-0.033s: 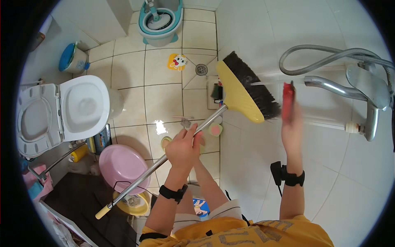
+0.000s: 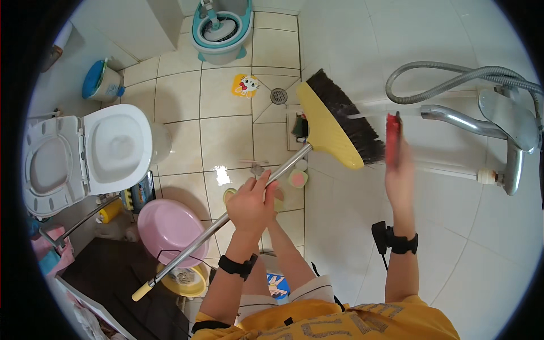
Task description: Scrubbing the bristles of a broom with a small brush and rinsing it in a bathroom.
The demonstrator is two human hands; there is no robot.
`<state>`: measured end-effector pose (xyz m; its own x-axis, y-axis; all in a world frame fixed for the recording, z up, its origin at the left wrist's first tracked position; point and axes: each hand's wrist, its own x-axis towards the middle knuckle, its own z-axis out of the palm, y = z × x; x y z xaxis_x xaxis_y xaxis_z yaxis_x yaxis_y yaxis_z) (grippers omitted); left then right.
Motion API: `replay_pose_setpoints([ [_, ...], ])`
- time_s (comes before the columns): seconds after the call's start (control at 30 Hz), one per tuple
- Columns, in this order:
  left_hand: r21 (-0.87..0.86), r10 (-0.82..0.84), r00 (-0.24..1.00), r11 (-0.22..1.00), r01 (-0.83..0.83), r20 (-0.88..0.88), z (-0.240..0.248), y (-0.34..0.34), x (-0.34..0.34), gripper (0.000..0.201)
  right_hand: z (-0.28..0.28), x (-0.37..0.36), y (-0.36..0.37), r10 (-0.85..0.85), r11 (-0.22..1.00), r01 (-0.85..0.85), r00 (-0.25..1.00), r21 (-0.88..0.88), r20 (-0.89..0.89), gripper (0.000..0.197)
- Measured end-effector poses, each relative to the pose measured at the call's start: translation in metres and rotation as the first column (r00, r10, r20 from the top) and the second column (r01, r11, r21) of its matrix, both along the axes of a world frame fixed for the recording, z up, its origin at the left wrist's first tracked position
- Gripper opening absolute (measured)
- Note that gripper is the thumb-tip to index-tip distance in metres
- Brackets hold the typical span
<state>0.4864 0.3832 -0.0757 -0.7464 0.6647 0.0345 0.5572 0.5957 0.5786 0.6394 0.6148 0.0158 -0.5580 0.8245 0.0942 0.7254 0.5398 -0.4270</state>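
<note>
My left hand (image 2: 249,204) is closed around the metal handle of a broom (image 2: 331,127), which slants up to the right with its yellow head raised. The broom's dark bristles (image 2: 351,122) face the wall on the right. My right hand (image 2: 399,181) grips a red object with a dark edge (image 2: 392,139), close beside the lower end of the bristles. Motion blurs that hand, and the red object's kind is unclear. From the chrome tap (image 2: 462,120) a thin stream of water runs left onto the bristles.
A coiled metal shower hose (image 2: 430,73) hangs at the right wall. On the left stand an open toilet (image 2: 116,147), a pink basin (image 2: 164,218) and a yellow basin (image 2: 195,286). A mop bucket (image 2: 221,54) is at the far end, near a floor drain (image 2: 278,96).
My right hand has shifted slightly left with the red object, closer to the bristles. My left hand and the broom stay nearly where they were.
</note>
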Motion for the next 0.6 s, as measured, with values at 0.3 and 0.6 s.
replay_pose_setpoints([
  [0.3, 0.052, 0.028, 0.949, 0.998, -0.047, 0.314, 0.000, 0.019, -0.026, 0.031, -0.085, -0.007, 0.011, -0.713, 0.405, -0.129, 0.575, -0.905, -0.401, 0.031],
  [0.6, -0.090, 0.092, 0.168, 0.996, -0.016, 0.981, -0.024, 0.123, -0.091, 0.048, -0.133, -0.035, 0.003, -0.702, 0.431, -0.168, 0.555, -0.887, -0.446, 0.037],
])
